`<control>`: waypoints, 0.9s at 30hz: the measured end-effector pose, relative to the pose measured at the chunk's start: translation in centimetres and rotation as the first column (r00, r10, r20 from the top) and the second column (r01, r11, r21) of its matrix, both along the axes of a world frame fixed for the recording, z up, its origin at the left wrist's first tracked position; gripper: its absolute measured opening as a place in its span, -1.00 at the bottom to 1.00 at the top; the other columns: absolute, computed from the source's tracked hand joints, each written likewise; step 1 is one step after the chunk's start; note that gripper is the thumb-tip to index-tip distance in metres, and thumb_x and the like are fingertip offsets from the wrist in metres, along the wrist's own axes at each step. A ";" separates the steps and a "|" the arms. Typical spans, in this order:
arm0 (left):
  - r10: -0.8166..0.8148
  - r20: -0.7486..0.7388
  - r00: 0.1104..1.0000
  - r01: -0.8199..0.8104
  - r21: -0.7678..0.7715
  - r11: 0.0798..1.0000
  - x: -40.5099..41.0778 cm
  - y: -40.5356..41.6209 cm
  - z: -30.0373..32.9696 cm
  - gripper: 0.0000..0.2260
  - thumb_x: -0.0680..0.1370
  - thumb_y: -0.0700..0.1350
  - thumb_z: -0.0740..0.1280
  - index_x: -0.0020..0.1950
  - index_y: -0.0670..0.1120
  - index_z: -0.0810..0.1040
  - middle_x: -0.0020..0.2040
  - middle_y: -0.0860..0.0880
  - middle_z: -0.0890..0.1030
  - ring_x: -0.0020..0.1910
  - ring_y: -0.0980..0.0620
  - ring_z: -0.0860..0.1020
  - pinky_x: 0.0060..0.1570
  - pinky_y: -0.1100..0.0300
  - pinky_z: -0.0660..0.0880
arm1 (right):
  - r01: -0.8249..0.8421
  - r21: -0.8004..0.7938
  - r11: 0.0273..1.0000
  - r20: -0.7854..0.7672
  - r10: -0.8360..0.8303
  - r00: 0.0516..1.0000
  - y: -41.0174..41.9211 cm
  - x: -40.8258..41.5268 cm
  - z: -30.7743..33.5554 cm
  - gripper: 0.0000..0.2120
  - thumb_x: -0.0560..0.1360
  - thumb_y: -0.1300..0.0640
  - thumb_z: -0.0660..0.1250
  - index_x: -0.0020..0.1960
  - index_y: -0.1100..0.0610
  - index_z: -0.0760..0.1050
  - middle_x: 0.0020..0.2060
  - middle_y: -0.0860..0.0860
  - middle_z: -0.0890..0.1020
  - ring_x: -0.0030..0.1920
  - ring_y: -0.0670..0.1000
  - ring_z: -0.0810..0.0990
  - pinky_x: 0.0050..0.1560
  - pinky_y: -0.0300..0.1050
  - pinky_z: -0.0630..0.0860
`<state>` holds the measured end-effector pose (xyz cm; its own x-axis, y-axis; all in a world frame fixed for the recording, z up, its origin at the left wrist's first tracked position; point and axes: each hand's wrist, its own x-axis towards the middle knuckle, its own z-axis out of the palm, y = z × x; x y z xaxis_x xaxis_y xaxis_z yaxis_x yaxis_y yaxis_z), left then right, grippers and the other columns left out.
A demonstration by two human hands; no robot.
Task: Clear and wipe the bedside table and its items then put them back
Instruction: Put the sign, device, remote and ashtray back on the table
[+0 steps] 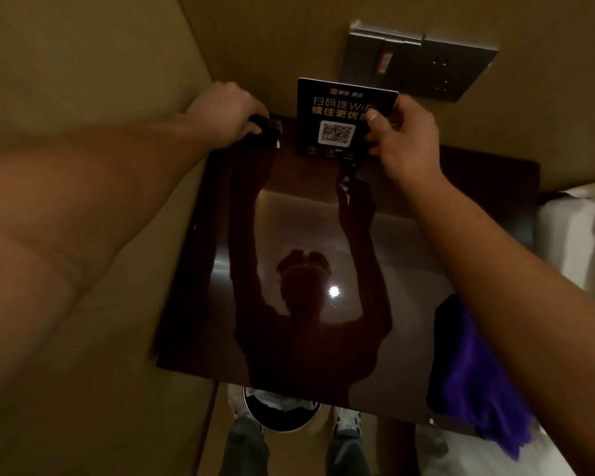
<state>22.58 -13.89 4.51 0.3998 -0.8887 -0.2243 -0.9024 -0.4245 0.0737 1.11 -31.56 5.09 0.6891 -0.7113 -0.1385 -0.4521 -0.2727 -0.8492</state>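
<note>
Head view: right hand (404, 139) pinches black QR sign (340, 115) by its right edge, upright at far edge of bedside table (289, 218). Left hand (225, 113) curls around small dark object (270, 132), far-left corner. Purple cloth (478, 379) drapes near-right corner.

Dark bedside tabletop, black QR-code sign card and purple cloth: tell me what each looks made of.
Dark bedside tabletop: likely lacquered wood or glass-topped; glossy, it mirrors the person. Black QR-code sign card: probably rigid acrylic or plastic; thin, flat, rounded corners. Purple cloth: soft fuzzy fabric, perhaps microfibre; it drapes over the edge.
</note>
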 end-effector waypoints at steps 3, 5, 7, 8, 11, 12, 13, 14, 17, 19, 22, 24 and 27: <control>0.014 -0.008 1.000 -0.014 -0.002 1.000 0.5 0.2 -0.4 -0.69 0.59 -0.13 0.41 0.32 -0.14 0.60 0.17 -0.26 0.66 0.14 -0.30 0.59 0.02 -0.10 0.51 | -0.005 0.006 1.000 0.003 0.005 1.000 -0.1 0.6 -0.1 -0.77 0.67 0.10 0.29 0.30 0.09 0.52 0.14 0.00 0.65 0.12 -0.03 0.67 0.12 0.02 0.67; 0.025 -0.004 1.000 -0.025 0.000 1.000 0.9 0.1 -0.7 -0.69 0.59 -0.12 0.41 0.33 -0.13 0.60 0.16 -0.27 0.67 0.14 -0.31 0.60 0.04 -0.12 0.54 | -0.005 0.000 1.000 -0.003 0.005 1.000 -0.3 0.9 -0.2 -0.79 0.67 0.09 0.30 0.29 0.08 0.52 0.12 0.00 0.65 0.11 -0.02 0.67 0.11 0.05 0.67; 0.035 -0.013 0.999 -0.035 0.007 0.999 1.1 0.0 -0.7 -0.68 0.59 -0.10 0.41 0.33 -0.11 0.59 0.16 -0.27 0.66 0.14 -0.30 0.59 0.05 -0.13 0.54 | -0.006 -0.001 1.000 -0.006 0.006 1.000 -0.4 1.3 -0.3 -0.79 0.66 0.09 0.31 0.27 0.09 0.53 0.11 0.01 0.65 0.11 0.00 0.67 0.11 0.09 0.66; 0.039 -0.018 0.999 -0.039 0.007 0.999 1.2 -0.1 -0.8 -0.68 0.59 -0.10 0.41 0.34 -0.11 0.59 0.17 -0.26 0.66 0.15 -0.30 0.59 0.06 -0.12 0.54 | -0.002 -0.001 1.000 -0.008 0.002 1.000 -0.4 1.4 -0.3 -0.79 0.66 0.08 0.31 0.26 0.08 0.53 0.10 0.01 0.66 0.10 0.00 0.67 0.10 0.10 0.66; 0.039 -0.032 0.999 -0.038 0.016 0.999 1.4 -0.1 -0.9 -0.67 0.59 -0.10 0.40 0.35 -0.11 0.57 0.21 -0.25 0.64 0.18 -0.30 0.58 0.08 -0.11 0.53 | 0.005 -0.004 1.000 -0.003 -0.005 1.000 -0.3 1.9 -0.4 -0.80 0.65 0.07 0.32 0.25 0.06 0.54 0.09 0.00 0.66 0.08 0.00 0.68 0.09 0.11 0.67; 0.033 -0.036 0.999 -0.033 0.015 0.999 1.3 -0.1 -0.9 -0.67 0.59 -0.10 0.40 0.35 -0.12 0.57 0.21 -0.25 0.64 0.18 -0.30 0.58 0.09 -0.12 0.53 | 0.006 -0.005 1.000 -0.002 -0.006 1.000 -0.2 2.0 -0.4 -0.80 0.65 0.07 0.33 0.25 0.06 0.54 0.08 0.00 0.67 0.07 0.00 0.68 0.08 0.11 0.67; 0.028 -0.039 0.999 -0.027 0.016 1.000 1.3 0.0 -1.0 -0.67 0.59 -0.11 0.40 0.35 -0.12 0.57 0.21 -0.25 0.64 0.19 -0.30 0.58 0.10 -0.13 0.53 | 0.005 -0.006 1.000 -0.003 -0.005 1.000 -0.1 2.2 -0.4 -0.80 0.65 0.06 0.33 0.25 0.06 0.54 0.08 0.00 0.67 0.06 -0.01 0.68 0.08 0.10 0.67; 0.024 -0.041 0.999 -0.023 0.016 1.000 1.4 0.0 -1.0 -0.67 0.59 -0.11 0.40 0.35 -0.12 0.57 0.21 -0.25 0.64 0.19 -0.30 0.58 0.11 -0.14 0.53 | 0.006 -0.007 1.000 -0.005 -0.006 1.000 0.0 2.3 -0.4 -0.80 0.65 0.06 0.32 0.25 0.05 0.54 0.07 0.00 0.67 0.06 -0.01 0.68 0.08 0.10 0.67; 0.021 -0.060 0.998 -0.020 0.021 1.000 1.6 -0.1 -0.9 -0.66 0.58 -0.12 0.41 0.36 -0.14 0.57 0.23 -0.26 0.63 0.22 -0.30 0.57 0.16 -0.15 0.51 | 0.018 -0.017 1.000 -0.004 -0.018 1.000 0.2 2.7 -0.5 -0.80 0.65 0.05 0.31 0.25 0.06 0.55 0.07 -0.01 0.67 0.05 -0.01 0.68 0.07 0.09 0.67; 0.021 -0.078 0.997 -0.019 0.031 0.999 1.7 -0.2 -0.7 -0.65 0.58 -0.13 0.42 0.36 -0.14 0.57 0.24 -0.27 0.63 0.23 -0.29 0.56 0.19 -0.14 0.50 | 0.030 -0.022 0.999 0.006 -0.029 1.000 0.2 2.6 -0.5 -0.79 0.66 0.06 0.30 0.26 0.07 0.54 0.07 -0.01 0.67 0.05 -0.02 0.68 0.06 0.05 0.68; 0.027 -0.090 0.996 -0.024 0.039 0.999 1.7 -0.3 -0.5 -0.65 0.59 -0.14 0.42 0.37 -0.14 0.57 0.23 -0.26 0.63 0.23 -0.28 0.56 0.19 -0.14 0.50 | 0.042 -0.024 0.999 0.015 -0.041 0.999 0.1 2.6 -0.6 -0.79 0.66 0.06 0.31 0.27 0.07 0.53 0.08 -0.03 0.66 0.05 -0.04 0.68 0.04 -0.01 0.69; 0.040 -0.082 0.996 -0.037 0.046 0.998 1.7 -0.3 -0.6 -0.65 0.59 -0.12 0.41 0.38 -0.12 0.56 0.23 -0.27 0.63 0.23 -0.29 0.55 0.19 -0.16 0.50 | 0.032 -0.025 0.999 0.009 -0.031 0.999 0.1 2.6 -0.5 -0.78 0.65 0.08 0.32 0.28 0.08 0.53 0.08 -0.01 0.66 0.06 -0.03 0.69 0.05 0.00 0.69; 0.063 -0.079 0.995 -0.060 0.039 0.997 1.5 -0.2 -0.9 -0.65 0.59 -0.13 0.41 0.37 -0.11 0.55 0.21 -0.27 0.63 0.21 -0.29 0.55 0.17 -0.16 0.51 | 0.009 -0.020 1.000 -0.007 -0.009 1.000 -0.2 2.8 -0.5 -0.78 0.66 0.12 0.30 0.29 0.09 0.52 0.09 0.02 0.66 0.07 0.00 0.68 0.07 0.03 0.68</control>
<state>24.11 -14.08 3.65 0.4325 -0.8538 -0.2897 -0.8666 -0.4824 0.1281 3.90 -31.71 4.63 0.6817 -0.7202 -0.1288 -0.4603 -0.2853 -0.8407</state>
